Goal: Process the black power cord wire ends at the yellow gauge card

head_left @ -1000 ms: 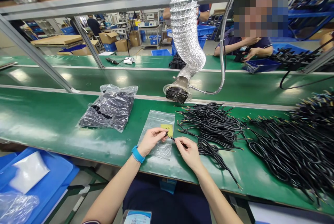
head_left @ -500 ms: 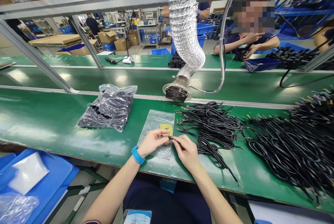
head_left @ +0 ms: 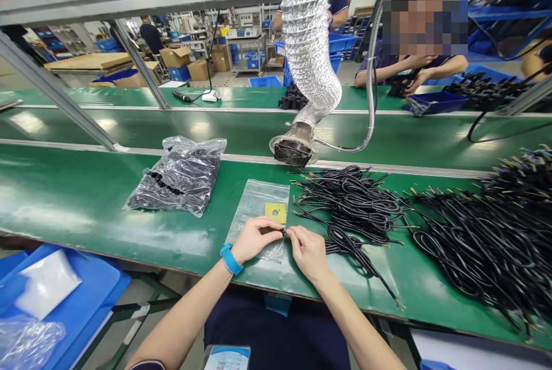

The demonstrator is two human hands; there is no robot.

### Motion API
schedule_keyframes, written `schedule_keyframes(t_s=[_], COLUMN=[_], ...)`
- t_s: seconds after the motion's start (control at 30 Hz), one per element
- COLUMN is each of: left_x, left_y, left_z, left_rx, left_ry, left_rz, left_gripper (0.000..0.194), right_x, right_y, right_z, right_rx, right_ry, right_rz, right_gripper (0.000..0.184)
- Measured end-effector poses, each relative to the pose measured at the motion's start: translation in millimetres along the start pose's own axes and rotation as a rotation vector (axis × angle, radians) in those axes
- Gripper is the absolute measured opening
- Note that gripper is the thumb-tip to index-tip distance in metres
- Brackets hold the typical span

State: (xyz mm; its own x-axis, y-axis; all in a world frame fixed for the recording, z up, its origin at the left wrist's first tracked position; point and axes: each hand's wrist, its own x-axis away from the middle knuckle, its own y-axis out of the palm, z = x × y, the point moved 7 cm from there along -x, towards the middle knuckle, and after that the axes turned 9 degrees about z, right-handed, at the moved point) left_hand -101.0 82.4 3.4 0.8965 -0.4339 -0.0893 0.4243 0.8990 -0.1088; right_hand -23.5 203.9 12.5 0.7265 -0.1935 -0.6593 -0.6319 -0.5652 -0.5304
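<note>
My left hand (head_left: 255,239), with a blue band at the wrist, pinches a small black part (head_left: 283,232) between thumb and fingers. My right hand (head_left: 308,250) meets it from the right, its fingertips closed on the end of a black cable; most of that end is hidden by the fingers. Under both hands lies a clear zip bag (head_left: 250,200) with a yellow square plate (head_left: 275,212) on it, which has a hole in its middle. Beside my right hand is a coiled black cable (head_left: 356,252) with bare wire ends.
Bundled black cables (head_left: 353,200) and a larger cable pile (head_left: 478,249) cover the right of the green bench (head_left: 81,186). A clear bag of black parts (head_left: 181,177) lies left. A foil duct with a fan (head_left: 293,151) hangs ahead. A co-worker (head_left: 414,68) sits across.
My fingertips have come closer together around the small black part and sit slightly lower. The yellow plate now shows fully, clear of my left fingers.
</note>
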Motion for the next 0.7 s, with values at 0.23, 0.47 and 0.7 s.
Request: schedule_keyframes(t_s=[0.23, 0.47, 0.7], left_x=[3, 3, 9], left_y=[7.6, 0.7, 8.8], left_z=[12, 0, 3], left_rx=[-0.067, -0.077, -0.162], left_ry=[0.159, 0.045, 0.207], left_rz=[0.018, 0.072, -0.009], left_gripper=[0.012, 0.014, 0.014], right_x=[2, 10, 10], right_y=[4, -9, -4], right_z=[5, 4, 8], right_rx=[-0.125, -0.132, -0.094], right_ry=[0.096, 0.157, 0.109], right_rz=[-0.074, 0.051, -0.028], right_gripper=[0.038, 0.024, 0.031])
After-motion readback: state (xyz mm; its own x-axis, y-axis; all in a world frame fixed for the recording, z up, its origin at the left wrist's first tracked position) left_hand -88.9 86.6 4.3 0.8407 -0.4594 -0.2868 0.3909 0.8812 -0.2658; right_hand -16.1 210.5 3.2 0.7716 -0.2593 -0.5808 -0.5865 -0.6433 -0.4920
